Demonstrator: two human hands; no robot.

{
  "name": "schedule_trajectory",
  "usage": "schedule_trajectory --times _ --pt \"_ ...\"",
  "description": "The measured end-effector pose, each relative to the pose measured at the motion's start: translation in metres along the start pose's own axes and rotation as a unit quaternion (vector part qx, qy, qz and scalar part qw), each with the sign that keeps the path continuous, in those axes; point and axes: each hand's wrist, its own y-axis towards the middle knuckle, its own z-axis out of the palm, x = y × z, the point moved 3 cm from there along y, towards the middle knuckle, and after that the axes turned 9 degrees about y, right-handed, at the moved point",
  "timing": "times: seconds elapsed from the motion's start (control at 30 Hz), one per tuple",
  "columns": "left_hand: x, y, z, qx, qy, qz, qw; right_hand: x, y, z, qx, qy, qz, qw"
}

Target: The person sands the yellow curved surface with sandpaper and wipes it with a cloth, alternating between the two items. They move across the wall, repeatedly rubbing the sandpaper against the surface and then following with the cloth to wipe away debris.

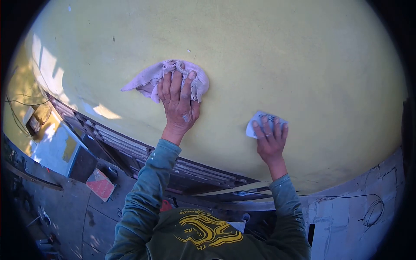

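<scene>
My left hand [178, 104] presses a crumpled pale pink-lilac cloth [145, 80] against the yellow wall [277, 60], its fingers laid over the bunched fabric. Lower and to the right, my right hand [271, 143] holds a small pale sheet of sandpaper [251, 129] to the same wall. Dark printing shows on the back of that sheet, and the fingers cover part of it. Both arms reach up in green-blue sleeves. Whitish paint marks the back of my left hand.
A louvred window with a dark frame [104, 138] runs below the wall. At lower left, a red-and-white board or seat [100, 184] stands over the concrete floor [97, 225]. A coiled black cable [373, 213] hangs on the grey block wall [342, 232] at right.
</scene>
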Motion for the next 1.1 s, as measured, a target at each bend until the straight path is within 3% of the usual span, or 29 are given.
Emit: schedule_trajectory --times 0.07,0.2,0.47,0.53,0.6,0.67,0.73,0.8,0.83,0.93,0.97,1.03,1.1 --pt "0.001 -0.001 -0.003 0.007 -0.001 0.005 1.0 0.038 -0.048 0.025 0.094 0.008 -0.08 0.992" --pt "0.001 -0.001 -0.002 0.019 -0.008 -0.005 1.0 0.048 -0.047 0.016 0.119 0.031 -0.034 0.992" --pt "0.005 -0.006 -0.001 0.0 -0.015 0.012 1.0 0.072 -0.037 0.022 0.012 0.028 0.049 0.998" --pt "0.005 -0.004 -0.005 0.026 -0.014 -0.03 0.999 0.081 -0.036 0.026 0.002 0.057 0.086 0.995" --pt "0.004 -0.001 -0.007 0.023 -0.042 -0.018 0.999 0.091 -0.031 0.03 -0.019 0.052 0.115 0.992" --pt "0.004 0.003 -0.006 0.005 -0.155 -0.052 0.987 0.094 -0.029 0.034 -0.034 0.043 0.144 0.988" --pt "-0.003 0.012 -0.006 0.014 -0.161 -0.023 0.987 0.096 -0.032 0.043 -0.037 0.023 0.139 0.989" --pt "-0.011 0.026 -0.007 0.046 -0.075 0.081 0.993 0.073 -0.049 0.044 -0.11 0.015 0.224 0.968" --pt "-0.009 0.027 -0.004 0.048 -0.078 0.09 0.992 0.052 -0.062 0.039 -0.163 -0.007 0.296 0.941" --pt "-0.004 0.028 0.001 0.064 -0.037 0.13 0.989 -0.004 -0.108 0.019 -0.316 -0.025 0.527 0.788" --pt "-0.008 0.029 0.003 0.033 -0.032 0.144 0.989 -0.002 -0.109 0.022 -0.313 -0.026 0.536 0.784" --pt "-0.012 0.026 0.005 0.002 -0.034 0.158 0.987 0.003 -0.108 0.025 -0.368 -0.026 0.599 0.711" --pt "-0.007 0.024 0.009 0.016 -0.005 0.129 0.992 0.049 -0.071 0.044 -0.313 0.017 0.558 0.768"
